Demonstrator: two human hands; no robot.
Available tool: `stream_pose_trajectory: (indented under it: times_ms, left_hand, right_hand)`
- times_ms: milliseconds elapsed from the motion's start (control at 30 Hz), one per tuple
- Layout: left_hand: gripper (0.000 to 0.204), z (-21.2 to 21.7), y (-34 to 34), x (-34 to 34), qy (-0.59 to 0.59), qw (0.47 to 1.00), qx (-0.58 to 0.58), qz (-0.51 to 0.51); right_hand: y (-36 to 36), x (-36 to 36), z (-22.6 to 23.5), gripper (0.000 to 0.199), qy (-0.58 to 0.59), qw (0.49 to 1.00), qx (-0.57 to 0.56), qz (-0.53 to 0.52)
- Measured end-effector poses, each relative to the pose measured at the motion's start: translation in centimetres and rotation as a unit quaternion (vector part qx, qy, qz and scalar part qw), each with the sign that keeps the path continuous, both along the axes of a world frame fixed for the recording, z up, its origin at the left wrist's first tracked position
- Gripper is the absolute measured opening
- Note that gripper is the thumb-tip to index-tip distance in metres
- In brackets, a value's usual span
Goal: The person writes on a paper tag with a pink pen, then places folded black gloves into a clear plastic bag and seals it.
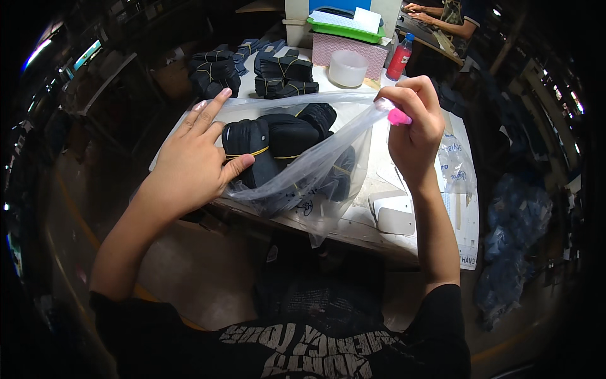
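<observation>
A clear plastic bag (315, 167) is stretched wide at its mouth between my two hands. Bundles of folded black pieces (289, 134), tied with yellow bands, lie at the bag's mouth and partly behind its film. With fingers spread, my left hand (189, 165) is against the bag's left edge, its thumb touching the nearest bundle. My right hand (415, 123) is closed, pinching the upper right edge of the bag. A pink-ended object, perhaps a marker (399, 117), sticks out between its fingers; the rest is hidden.
More banded dark bundles (285, 72) stand at the table's back. Behind them are a white round tub (348, 68), a pink patterned box (320, 49), a green tray (344, 30) and a red bottle (399, 58). Right of the table hang bluish plastic bags (514, 234). Another person's hands (421, 14) work beyond.
</observation>
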State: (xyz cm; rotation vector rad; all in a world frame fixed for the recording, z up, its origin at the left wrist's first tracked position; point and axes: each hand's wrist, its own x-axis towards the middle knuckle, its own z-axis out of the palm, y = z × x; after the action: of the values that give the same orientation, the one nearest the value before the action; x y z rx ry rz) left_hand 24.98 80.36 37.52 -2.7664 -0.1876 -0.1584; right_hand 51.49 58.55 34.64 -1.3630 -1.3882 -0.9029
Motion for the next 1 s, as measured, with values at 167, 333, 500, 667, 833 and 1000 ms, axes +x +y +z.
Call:
stream_pose_trajectory:
  times_ms: [167, 333, 500, 667, 833, 1000]
  left_hand:
    - [0.065, 1.7, 2.4, -1.5, -0.014, 0.996, -0.050, -0.078]
    - [0.061, 5.5, 4.8, -3.5, -0.048, 0.996, 0.031, -0.070]
    - [0.038, 3.9, 7.1, -4.2, -0.037, 0.997, 0.058, 0.027]
    - [0.018, 2.5, 8.6, -3.4, -0.141, 0.979, 0.134, -0.056]
    - [0.011, 9.5, 6.9, -3.1, -0.366, 0.894, 0.248, -0.071]
    - [0.009, 8.1, 4.3, 1.5, -0.476, 0.860, 0.097, -0.155]
  right_hand:
    - [0.0, 0.7, 1.4, 0.019, -0.005, 0.997, -0.030, -0.078]
    - [0.1, 2.5, 2.1, 0.017, 0.036, 0.990, -0.064, -0.118]
    - [1.2, 3.1, 2.2, 0.020, 0.048, 0.992, -0.071, -0.090]
    - [1.3, 2.2, 2.8, 0.020, -0.023, 0.990, -0.071, -0.120]
    - [0.5, 3.7, 6.5, 0.012, -0.011, 0.991, -0.054, -0.120]
    - [-0.6, 2.8, 5.9, 0.008, -0.021, 0.994, -0.093, -0.045]
